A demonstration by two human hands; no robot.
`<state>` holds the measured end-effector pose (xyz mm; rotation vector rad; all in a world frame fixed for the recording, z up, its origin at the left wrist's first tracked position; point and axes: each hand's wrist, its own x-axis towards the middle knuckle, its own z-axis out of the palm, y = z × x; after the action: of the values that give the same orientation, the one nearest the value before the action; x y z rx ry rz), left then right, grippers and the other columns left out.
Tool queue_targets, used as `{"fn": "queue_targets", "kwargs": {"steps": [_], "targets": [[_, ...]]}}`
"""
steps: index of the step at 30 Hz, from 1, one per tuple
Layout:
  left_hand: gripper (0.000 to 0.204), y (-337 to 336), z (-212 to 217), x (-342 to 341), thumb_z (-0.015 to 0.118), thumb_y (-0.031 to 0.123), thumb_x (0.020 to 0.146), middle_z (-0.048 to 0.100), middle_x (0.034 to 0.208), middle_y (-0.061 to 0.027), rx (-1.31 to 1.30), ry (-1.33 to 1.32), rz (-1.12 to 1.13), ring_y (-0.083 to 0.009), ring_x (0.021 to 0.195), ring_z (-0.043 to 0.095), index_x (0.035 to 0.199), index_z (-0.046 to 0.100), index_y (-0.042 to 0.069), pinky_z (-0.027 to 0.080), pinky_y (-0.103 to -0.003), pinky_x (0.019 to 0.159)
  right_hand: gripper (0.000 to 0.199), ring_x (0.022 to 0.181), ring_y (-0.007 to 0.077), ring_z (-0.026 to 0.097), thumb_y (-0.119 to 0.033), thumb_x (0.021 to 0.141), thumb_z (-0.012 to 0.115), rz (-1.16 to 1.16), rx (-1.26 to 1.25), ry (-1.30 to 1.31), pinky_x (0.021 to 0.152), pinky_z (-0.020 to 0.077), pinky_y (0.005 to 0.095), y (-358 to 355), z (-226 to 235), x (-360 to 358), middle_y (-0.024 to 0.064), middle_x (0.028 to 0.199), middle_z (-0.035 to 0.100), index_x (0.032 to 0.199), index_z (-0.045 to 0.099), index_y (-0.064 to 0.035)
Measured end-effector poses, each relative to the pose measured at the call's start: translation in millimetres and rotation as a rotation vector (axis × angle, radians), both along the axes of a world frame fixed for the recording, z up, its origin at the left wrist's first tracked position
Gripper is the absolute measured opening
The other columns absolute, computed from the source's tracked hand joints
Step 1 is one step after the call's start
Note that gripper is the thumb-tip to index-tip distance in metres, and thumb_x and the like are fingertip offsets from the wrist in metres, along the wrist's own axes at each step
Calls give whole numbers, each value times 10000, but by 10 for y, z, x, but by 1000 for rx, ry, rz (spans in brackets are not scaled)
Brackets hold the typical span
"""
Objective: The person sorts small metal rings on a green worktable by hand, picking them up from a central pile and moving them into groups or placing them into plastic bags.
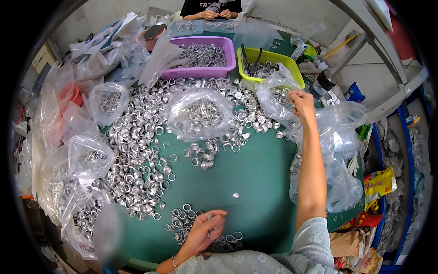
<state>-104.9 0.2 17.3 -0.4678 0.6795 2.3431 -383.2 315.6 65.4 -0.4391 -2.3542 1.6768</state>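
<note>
The green table (260, 171) carried heaps of loose silver rings (130, 155); a blue rack (407, 150) stood at right, a person (191, 9) opposite. The purple tub (198, 72) held rings, the lime tub (299, 78) small metal pieces and pliers (252, 68). The left hand (207, 229) was curled over rings near the front edge; the right hand (301, 104) was bunched at a clear bag (267, 98) of rings. What either gripped could not be told.

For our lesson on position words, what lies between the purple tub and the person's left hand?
In the head view: loose metal rings, a clear bag of rings, a small ring cluster, then green tabletop.
</note>
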Motion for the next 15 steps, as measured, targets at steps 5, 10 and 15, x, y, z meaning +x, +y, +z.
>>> {"fn": "queue_targets", "kwargs": {"steps": [5,10,15], "targets": [[188,2,-22,10,525,119,859,420,668,-4,12,5,8,-61,483,345,997,549,-7,268,-178,389,130,352,80,392,-110,775,565,2,-109,6,298,237,219,23,63,63,26,581,497,810,625,-1],[185,7,0,7,516,116,863,421,666,-6,10,-1,5,-60,483,348,997,548,-8,272,-178,387,183,373,88,388,-93,810,518,138,-514,-15,298,250,222,49,141,176,50,629,505,967,558,-9],[186,11,0,16,512,116,866,420,667,-9,13,1,2,-60,485,350,997,546,-11,272,-177,383,203,395,83,377,-106,858,437,418,-861,-102,295,262,204,-121,311,421,52,654,491,1017,511,-3]]}}
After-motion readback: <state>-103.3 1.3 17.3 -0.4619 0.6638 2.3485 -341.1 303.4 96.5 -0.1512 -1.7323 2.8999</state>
